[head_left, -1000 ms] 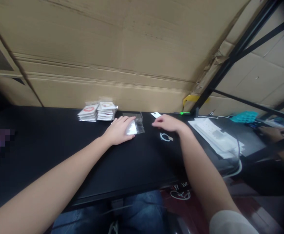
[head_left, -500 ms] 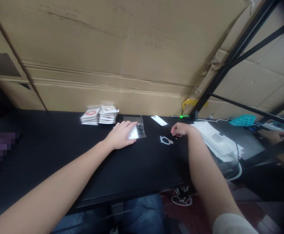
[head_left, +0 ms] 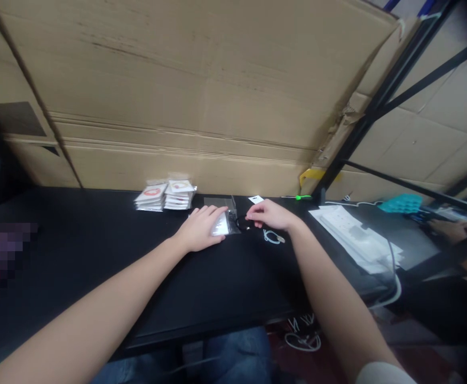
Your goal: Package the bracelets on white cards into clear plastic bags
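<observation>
My left hand (head_left: 202,228) lies over a clear plastic bag (head_left: 220,224), its thumb and fingers around the bag's near part, where something white shows. The bag's loose end points right. At that end my right hand (head_left: 271,214) is closed in a pinch on a thin black cord loop (head_left: 239,223) with a small shiny bit on it. Whether the loop touches the bag I cannot tell. A light blue cord loop (head_left: 272,236) with a small oval piece rests on the black table just below my right hand. Behind that hand, a white card (head_left: 256,199) is partly covered.
Two stacks of bagged white cards (head_left: 151,198) stand at the back left against the cardboard wall (head_left: 177,154). White papers (head_left: 353,240), a green-handled tool (head_left: 303,198) and a teal tray-like piece (head_left: 401,203) lie right. A black metal frame (head_left: 361,133) rises there.
My right hand has moved left, from beside the light blue loop to the bag's end, and the black loop now shows in its fingers. My left hand stays on the bag.
</observation>
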The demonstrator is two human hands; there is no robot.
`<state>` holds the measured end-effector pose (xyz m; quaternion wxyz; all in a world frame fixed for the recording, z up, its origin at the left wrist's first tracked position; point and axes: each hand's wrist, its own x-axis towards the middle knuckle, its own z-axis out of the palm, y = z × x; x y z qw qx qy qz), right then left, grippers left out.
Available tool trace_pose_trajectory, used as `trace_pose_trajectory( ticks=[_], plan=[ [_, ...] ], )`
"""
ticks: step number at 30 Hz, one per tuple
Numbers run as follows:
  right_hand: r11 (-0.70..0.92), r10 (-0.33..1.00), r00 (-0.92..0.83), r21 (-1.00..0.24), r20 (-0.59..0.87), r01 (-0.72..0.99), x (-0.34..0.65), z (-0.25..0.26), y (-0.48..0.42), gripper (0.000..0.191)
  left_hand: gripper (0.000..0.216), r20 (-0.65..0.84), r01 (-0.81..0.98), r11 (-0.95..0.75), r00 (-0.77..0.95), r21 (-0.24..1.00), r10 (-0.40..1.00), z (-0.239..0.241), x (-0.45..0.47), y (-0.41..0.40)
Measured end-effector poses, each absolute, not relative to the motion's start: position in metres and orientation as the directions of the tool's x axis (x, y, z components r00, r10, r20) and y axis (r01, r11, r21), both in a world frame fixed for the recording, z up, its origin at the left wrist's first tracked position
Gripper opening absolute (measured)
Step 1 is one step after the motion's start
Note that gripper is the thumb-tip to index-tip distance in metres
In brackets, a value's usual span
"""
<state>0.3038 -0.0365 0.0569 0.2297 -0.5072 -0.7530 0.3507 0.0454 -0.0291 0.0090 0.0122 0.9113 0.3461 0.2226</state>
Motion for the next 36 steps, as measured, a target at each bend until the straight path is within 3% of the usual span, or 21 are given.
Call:
trace_pose_trajectory(
  ticks=[11, 22, 30, 33, 36],
  plan=[
    [0.117, 0.948, -0.316, -0.868, -0.048, 0.483, 0.287, 0.032, -0.023, 0.022, 0.073, 0.409, 0.602, -0.782, 0.681, 0.16, 0.607, 0.011, 0.049, -0.032],
    [0.276, 0.946, -0.287, -0.842, 0.152, 0.464, 0.264, 0.024, -0.026, 0.023, 0.073, 0.463, 0.595, -0.762, 0.616, 0.255, 0.637, 0.006, 0.05, -0.031],
    [0.304, 0.909, -0.394, -0.867, 0.139, 0.396, 0.268, 0.034, -0.032, 0.024, 0.073, 0.541, 0.6, -0.73, 0.515, 0.327, 0.665, 0.004, 0.052, -0.029],
    [0.365, 0.898, -0.377, -0.861, 0.225, 0.355, 0.263, 0.033, -0.032, 0.027, 0.072, 0.554, 0.587, -0.729, 0.497, 0.352, 0.668, 0.005, 0.052, -0.03],
    [0.429, 0.901, -0.221, -0.847, 0.375, 0.313, 0.261, 0.031, -0.029, 0.027, 0.072, 0.604, 0.56, -0.724, 0.432, 0.403, 0.67, 0.007, 0.052, -0.028]
  ],
)
